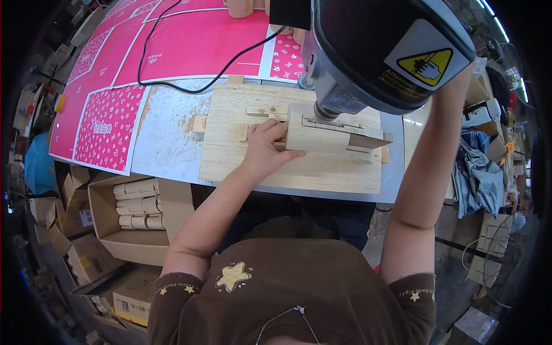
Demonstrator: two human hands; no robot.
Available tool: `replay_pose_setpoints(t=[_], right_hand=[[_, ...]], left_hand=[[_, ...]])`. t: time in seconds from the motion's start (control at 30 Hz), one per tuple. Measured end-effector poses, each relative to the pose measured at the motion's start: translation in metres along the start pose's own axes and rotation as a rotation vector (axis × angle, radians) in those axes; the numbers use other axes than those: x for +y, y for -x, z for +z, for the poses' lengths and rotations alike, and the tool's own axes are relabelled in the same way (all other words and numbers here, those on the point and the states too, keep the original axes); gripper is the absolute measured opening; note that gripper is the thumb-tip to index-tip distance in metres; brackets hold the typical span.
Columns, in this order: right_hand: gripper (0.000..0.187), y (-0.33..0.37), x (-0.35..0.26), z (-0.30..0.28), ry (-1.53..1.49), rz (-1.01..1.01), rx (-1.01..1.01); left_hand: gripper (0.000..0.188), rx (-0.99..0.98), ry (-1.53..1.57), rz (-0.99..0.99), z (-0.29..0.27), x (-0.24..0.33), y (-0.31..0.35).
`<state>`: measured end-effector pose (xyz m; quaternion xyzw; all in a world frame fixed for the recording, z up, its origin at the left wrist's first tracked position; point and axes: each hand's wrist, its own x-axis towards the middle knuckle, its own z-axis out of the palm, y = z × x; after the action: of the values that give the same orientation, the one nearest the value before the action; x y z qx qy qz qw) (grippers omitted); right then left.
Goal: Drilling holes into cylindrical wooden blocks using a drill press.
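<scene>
The left hand has its fingers closed round the block at nine o'clock; the machine, one o'clock, hides the right hand, whose grip I can't tell.

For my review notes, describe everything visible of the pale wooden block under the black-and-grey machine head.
The pale wooden block lies left to right over the light plywood board, its underside hidden. A long, narrow slot runs along its top; a darker strip shows at its right. The machine head hangs over it, metal nose at the slot, contact unclear. The left grip holds its left end, thumb on the near face.
</scene>
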<state>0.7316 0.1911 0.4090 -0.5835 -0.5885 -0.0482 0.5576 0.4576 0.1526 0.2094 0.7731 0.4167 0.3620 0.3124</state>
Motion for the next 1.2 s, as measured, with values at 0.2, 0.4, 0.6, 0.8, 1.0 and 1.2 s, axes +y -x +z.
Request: replay_pose_setpoints(t=[0.2,0.4,0.6,0.8,1.0,1.2], right_hand=[[0.028,0.088,-0.027,0.012,0.172,0.109,-0.289],[0.027,0.173,0.003,0.013,0.425,-0.142,-0.570],[0.027,0.177,0.005,0.007,0.369,-0.165,-0.590],[0.028,0.184,-0.001,0.000,0.240,-0.011,-0.569],[0.030,0.188,-0.008,0.000,0.230,-0.060,-0.634],[0.030,0.183,-0.003,-0.004,0.234,-0.036,-0.604]], left_hand=[[0.035,0.130,-0.036,0.116,-0.007,-0.008,0.006],[0.033,0.055,-0.017,0.119,-0.035,-0.006,0.011],[0.027,0.081,0.142,-0.158,-0.111,-0.010,0.049],[0.036,0.222,0.559,-0.817,-0.133,0.009,0.049],[0.041,0.176,0.570,-0.903,-0.097,0.026,0.047],[0.042,0.163,0.510,-0.807,-0.086,0.022,0.038]])
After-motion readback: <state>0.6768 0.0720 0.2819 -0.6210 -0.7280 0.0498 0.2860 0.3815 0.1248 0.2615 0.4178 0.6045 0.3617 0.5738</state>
